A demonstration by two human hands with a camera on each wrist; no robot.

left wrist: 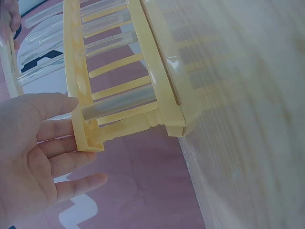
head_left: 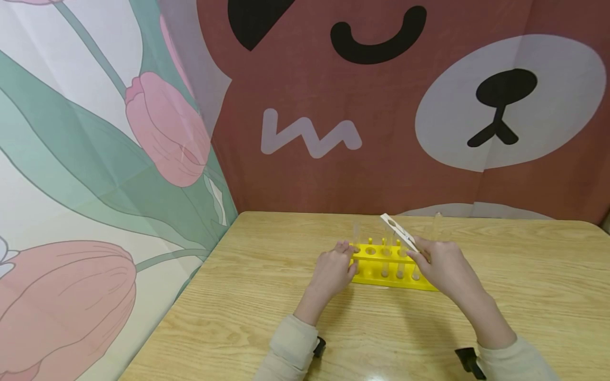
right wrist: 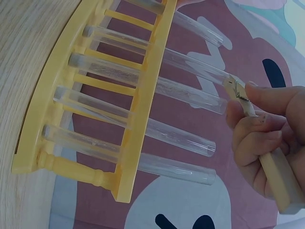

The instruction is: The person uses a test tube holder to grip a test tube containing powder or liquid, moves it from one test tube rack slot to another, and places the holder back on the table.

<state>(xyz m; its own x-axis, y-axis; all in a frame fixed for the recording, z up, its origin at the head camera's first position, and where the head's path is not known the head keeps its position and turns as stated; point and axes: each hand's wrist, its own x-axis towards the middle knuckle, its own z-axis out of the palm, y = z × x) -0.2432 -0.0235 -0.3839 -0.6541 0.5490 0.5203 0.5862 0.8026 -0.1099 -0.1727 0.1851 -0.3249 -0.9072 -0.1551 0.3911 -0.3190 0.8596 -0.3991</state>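
Observation:
A yellow test tube rack stands on the table, with several clear glass test tubes upright in its holes. At the rack's left end my left hand grips the edge of the upper plate, its thumb and fingers on either side and the lower fingers stretched out. My right hand, over the rack's right end, holds a wooden test tube clamp around its spring. The clamp slants up and to the left. In the right wrist view, its spring end lies right at the mouth of one tube.
The wood-grain table carries the rack near its back edge. Behind it hangs a brown cloth with a printed bear face. On the left side is a cloth printed with tulips.

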